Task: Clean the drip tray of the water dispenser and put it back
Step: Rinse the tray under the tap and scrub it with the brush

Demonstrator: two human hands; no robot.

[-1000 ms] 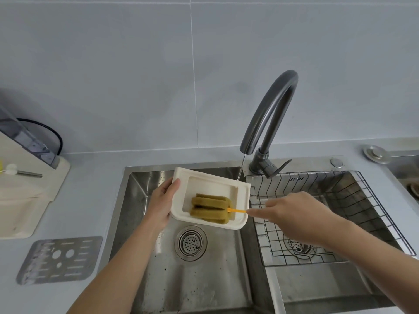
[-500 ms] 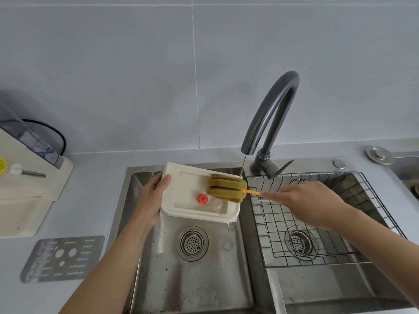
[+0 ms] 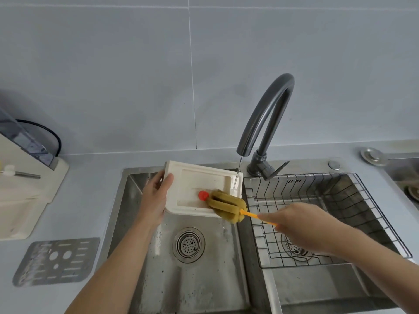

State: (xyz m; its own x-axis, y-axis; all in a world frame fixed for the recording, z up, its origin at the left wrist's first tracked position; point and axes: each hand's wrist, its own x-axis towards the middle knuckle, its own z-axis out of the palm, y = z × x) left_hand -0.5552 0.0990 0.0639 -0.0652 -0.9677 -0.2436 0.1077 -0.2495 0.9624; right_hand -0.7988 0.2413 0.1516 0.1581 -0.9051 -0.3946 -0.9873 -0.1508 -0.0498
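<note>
The cream drip tray [image 3: 199,177] hangs over the left sink basin, open side up and tilted. My left hand [image 3: 154,198] grips its left edge. A red float [image 3: 203,195] sits inside the tray. My right hand [image 3: 294,223] holds the orange handle of a sponge brush [image 3: 227,206], whose olive sponge head presses on the tray's lower right corner. A thin stream of water runs from the grey faucet [image 3: 265,118] into the tray's right end.
The water dispenser [image 3: 20,186] stands at the left on the counter. A perforated metal grate [image 3: 56,260] lies flat in front of it. A wire rack [image 3: 317,218] fills the right basin. The left basin's drain [image 3: 188,245] is below the tray.
The sponge head slid from the tray's upper right end down to its lower right corner, next to the red float. The tray stayed under the stream in my left hand.
</note>
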